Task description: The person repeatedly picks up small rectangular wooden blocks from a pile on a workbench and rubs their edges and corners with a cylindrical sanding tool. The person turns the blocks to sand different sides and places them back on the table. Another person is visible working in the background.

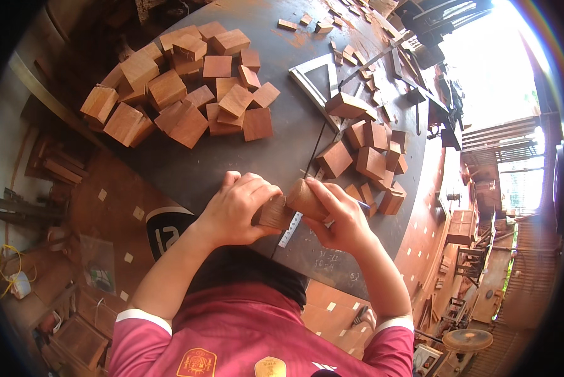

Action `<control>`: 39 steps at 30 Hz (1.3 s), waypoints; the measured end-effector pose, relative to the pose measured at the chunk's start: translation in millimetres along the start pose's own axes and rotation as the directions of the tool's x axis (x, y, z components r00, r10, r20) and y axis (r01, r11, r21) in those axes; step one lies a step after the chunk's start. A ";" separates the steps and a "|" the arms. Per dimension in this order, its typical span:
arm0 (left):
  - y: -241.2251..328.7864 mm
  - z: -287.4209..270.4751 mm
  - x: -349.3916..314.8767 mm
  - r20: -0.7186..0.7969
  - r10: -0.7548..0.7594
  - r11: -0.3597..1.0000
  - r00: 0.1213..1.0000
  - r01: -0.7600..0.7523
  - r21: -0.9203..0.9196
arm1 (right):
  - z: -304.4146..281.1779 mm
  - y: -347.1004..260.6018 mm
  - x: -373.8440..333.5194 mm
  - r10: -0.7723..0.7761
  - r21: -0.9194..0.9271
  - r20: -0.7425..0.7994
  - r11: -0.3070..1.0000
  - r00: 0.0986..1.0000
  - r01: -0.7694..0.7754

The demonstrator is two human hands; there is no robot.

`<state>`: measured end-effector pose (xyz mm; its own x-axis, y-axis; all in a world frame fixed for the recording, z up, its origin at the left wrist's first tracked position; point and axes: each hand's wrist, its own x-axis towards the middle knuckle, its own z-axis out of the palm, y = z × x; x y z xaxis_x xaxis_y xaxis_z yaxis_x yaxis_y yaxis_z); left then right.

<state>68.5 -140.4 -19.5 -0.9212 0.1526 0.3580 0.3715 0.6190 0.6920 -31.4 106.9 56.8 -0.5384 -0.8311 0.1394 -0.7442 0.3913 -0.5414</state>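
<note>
Both hands closed on one wood block, held at near bench edge, just above steel rule.
Left hand wraps block's left end; right hand grips right end, fingers over top.
Block's long axis runs left-right between hands; both equally near.
Pen tip shows by right hand.
Block pile well beyond left hand; smaller pile just beyond right.
Square farther off between piles.
No packages, labels visible.

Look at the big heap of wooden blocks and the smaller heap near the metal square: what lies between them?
In the head view, only bare dark tabletop lies between the big heap of wooden blocks and the smaller heap.
</note>
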 end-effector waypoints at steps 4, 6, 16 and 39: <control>-3.1 1.1 0.9 -0.010 0.003 1.000 1.000 -0.002 0.010 | 2.1 -13.6 -15.6 -0.141 0.096 0.095 0.987 0.986 0.132; -4.5 1.4 0.4 -0.003 0.009 0.999 1.000 -0.009 0.035 | -0.6 -10.2 -13.2 -0.127 0.102 0.114 0.988 0.985 0.115; -3.3 2.0 1.3 -0.007 -0.013 1.000 1.000 0.013 0.017 | -1.1 -14.5 -15.5 -0.107 0.118 0.151 0.989 0.983 0.090; -1.3 0.4 3.0 -0.038 -0.015 1.000 0.999 0.014 -0.012 | 1.6 7.5 2.9 -0.088 0.041 -0.016 0.995 0.996 0.088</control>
<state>65.1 -140.4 -19.6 -0.9214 0.1139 0.3715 0.3596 0.6117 0.7046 -37.9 106.8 51.8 -0.4773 -0.8557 0.2000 -0.7721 0.2998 -0.5604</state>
